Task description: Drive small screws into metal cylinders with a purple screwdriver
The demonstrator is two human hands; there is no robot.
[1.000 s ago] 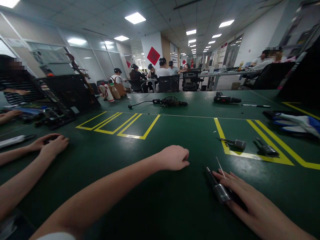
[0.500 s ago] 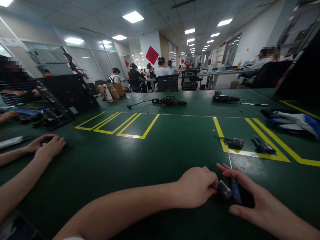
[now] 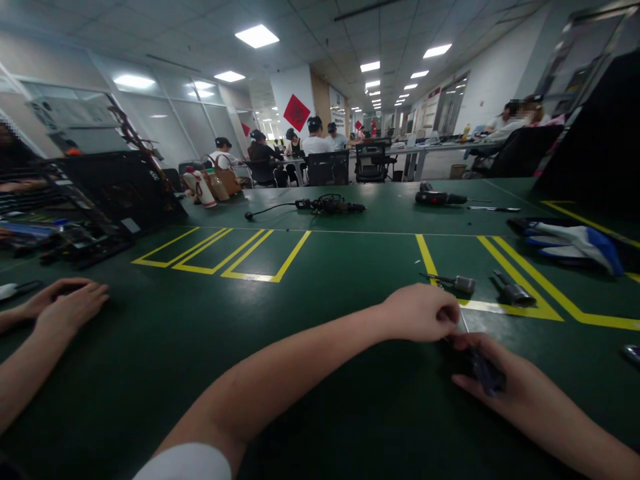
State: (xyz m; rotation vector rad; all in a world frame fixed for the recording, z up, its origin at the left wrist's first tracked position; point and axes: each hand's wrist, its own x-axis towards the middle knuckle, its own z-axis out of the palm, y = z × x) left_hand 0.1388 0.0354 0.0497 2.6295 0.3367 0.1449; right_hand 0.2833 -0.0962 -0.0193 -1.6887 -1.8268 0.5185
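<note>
My left hand (image 3: 423, 313) is above the green table with its fingers curled into a pinch. What it holds, if anything, is hidden. Close by on the right, my right hand (image 3: 497, 373) wraps around a dark blue handle (image 3: 487, 375), blurred and partly covered by the fingers. The fingertips of both hands nearly meet. Just beyond them lie two dark metal cylinder-ended bits: one (image 3: 464, 285) with a thin shank pointing left, the other (image 3: 519, 295) to its right.
Yellow tape outlines (image 3: 250, 277) mark the green tabletop. Farther back lie a corded tool (image 3: 330, 204) and a drill (image 3: 440, 198). Blue-and-white gloves (image 3: 575, 243) rest at the right. Another person's hands (image 3: 75, 300) are at the left, near a black machine frame (image 3: 115, 193).
My left hand has moved up and slightly right. My right hand has gone from spread around the blue handle to closed on it. The metal cylinder between the hands no longer shows.
</note>
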